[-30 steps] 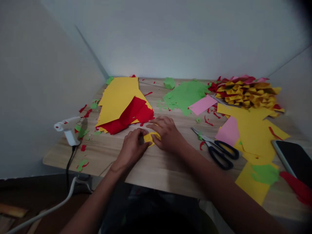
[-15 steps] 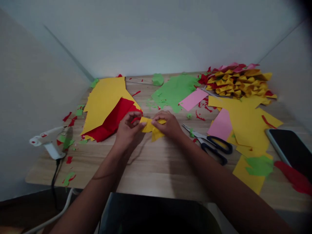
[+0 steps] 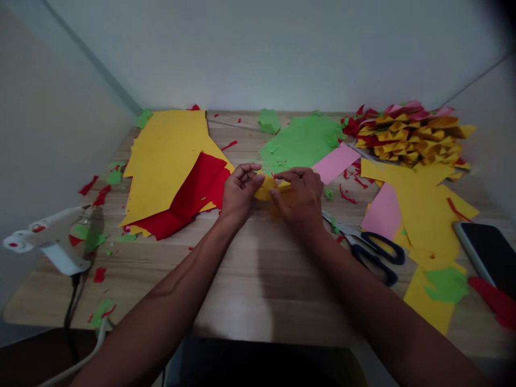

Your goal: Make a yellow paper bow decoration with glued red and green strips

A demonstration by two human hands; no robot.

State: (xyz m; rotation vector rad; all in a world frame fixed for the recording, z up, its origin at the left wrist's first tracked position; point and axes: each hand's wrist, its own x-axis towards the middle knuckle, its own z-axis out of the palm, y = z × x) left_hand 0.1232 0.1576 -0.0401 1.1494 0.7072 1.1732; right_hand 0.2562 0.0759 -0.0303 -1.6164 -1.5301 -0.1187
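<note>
Paper piece (image 3: 265, 189), small, yellow, blurred

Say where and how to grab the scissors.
Probably best: pinch the dark handle loops of the scissors from the right, slightly above. They lie flat, loops rightward, blades pointing away and left; the right forearm crosses the near side.

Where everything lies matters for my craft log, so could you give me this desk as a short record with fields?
left hand: at a small yellow paper piece
right hand: at the same piece, grip blurred
glue gun: far left, corded
scissors: right of the hands
phone: right side, screen dark
folded paper pile: back right, mostly yellow
left sheets: yellow sheet partly over red paper
green paper: back middle
</note>
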